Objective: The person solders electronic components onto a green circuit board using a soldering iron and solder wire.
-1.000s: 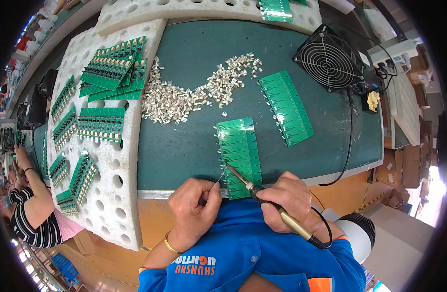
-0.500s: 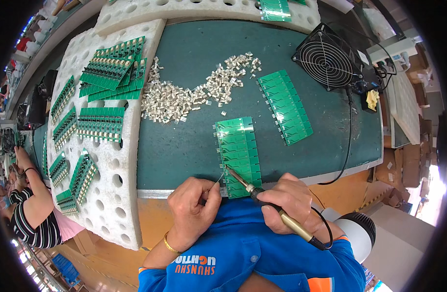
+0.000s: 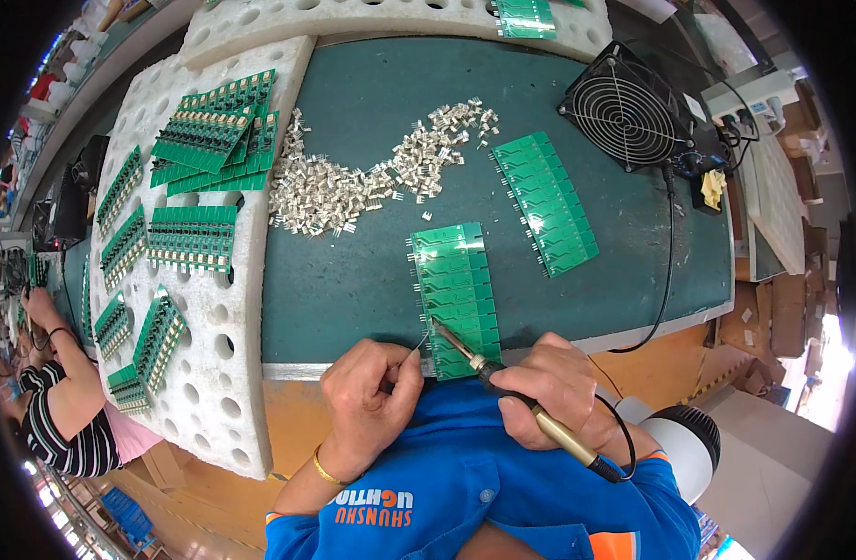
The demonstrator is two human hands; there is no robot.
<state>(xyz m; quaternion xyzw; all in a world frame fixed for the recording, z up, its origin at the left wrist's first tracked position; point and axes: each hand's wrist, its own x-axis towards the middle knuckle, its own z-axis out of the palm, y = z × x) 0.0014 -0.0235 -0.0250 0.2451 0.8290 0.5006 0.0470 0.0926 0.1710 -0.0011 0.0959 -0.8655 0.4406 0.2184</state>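
Green circuit board panel [image 3: 456,297] lies flat under the soldering iron [image 3: 512,397] gripped by right hand [image 3: 560,392]; left hand [image 3: 367,401] pinches solder wire [image 3: 417,346]

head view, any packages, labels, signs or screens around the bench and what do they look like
Cardboard boxes: right of the bench, brown, stacked, with small pale stickers.
Printed patch: on the blue shirt at the lower edge, orange lettering, upside down.
No screens or signs to be made out.

L hand [image 3: 367,397] fingers pinched, R hand [image 3: 558,392] fisted in pen grip, both forearms bent inward
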